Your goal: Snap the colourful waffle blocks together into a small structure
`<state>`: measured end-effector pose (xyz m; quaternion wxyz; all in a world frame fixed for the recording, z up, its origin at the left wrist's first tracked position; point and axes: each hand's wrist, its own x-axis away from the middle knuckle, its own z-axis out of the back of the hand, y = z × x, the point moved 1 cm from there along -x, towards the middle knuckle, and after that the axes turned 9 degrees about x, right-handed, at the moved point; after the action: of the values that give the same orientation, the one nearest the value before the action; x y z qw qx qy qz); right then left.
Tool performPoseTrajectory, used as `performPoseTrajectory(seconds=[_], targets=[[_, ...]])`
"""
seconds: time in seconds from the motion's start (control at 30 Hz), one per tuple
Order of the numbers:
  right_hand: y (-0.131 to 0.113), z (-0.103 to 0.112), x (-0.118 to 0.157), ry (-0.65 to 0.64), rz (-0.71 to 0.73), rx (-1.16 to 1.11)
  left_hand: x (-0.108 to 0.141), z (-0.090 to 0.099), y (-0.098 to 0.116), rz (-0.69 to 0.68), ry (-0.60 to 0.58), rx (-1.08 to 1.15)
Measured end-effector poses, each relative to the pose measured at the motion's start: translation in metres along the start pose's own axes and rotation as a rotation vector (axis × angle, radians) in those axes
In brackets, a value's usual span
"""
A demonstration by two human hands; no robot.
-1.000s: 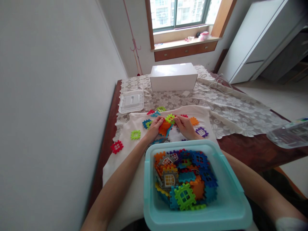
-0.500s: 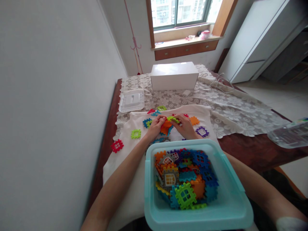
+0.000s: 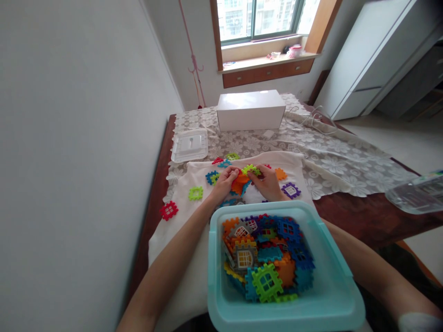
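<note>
Fingers closed, my left hand (image 3: 225, 181) grips the left side of a joined group of interlocking plastic panels (image 3: 239, 184), with orange, red and blue parts showing. My right hand (image 3: 268, 183) pinches a lime-green notched panel (image 3: 250, 170) at the top right of that group. Whether the green panel is locked to the others I cannot tell. Loose panels lie around the hands on a white cloth (image 3: 187, 230): a lime-green one (image 3: 195, 193), a red one (image 3: 169, 210), a purple one (image 3: 290, 190) and an orange one (image 3: 280, 174).
A turquoise bin (image 3: 332, 281) full of mixed panels stands close in front of me, between my forearms. Farther back are a white box (image 3: 251, 117) and a clear plastic lid (image 3: 189, 145) on a lace tablecloth (image 3: 332, 170). A wall (image 3: 76, 138) rises along the left.
The green panel has turned slightly and shifted a little to the right in my right hand. My left hand keeps its hold on the joined panels.
</note>
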<state>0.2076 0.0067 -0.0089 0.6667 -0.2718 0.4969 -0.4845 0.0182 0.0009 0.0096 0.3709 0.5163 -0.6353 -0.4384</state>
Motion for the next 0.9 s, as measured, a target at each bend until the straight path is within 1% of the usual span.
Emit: performPoseTrajectory(seconds=[0.1,0.27,0.33,0.5,0.57,0.77,0.9], targets=[[-0.001,0.001,0.001,0.009,0.004,0.03,0.001,0.0,0.0,0.008,0.002,0.0],[0.003,0.009,-0.002,0.113,0.017,0.109,0.003,0.001,-0.002,0.038,0.0,0.063],[0.003,0.01,-0.003,0.125,0.032,0.12,0.003,0.002,-0.002,0.038,0.004,0.077],[-0.003,0.006,-0.002,0.014,0.046,0.033,0.002,0.003,0.0,0.061,0.003,0.12],[-0.005,0.004,-0.001,-0.008,0.054,0.02,0.002,0.004,0.0,0.078,-0.01,0.14],[-0.004,0.004,-0.001,-0.012,-0.014,-0.055,0.002,0.005,0.002,0.097,-0.061,0.235],[-0.008,0.004,0.0,0.005,0.012,-0.055,0.005,0.001,0.006,0.067,-0.079,0.276]])
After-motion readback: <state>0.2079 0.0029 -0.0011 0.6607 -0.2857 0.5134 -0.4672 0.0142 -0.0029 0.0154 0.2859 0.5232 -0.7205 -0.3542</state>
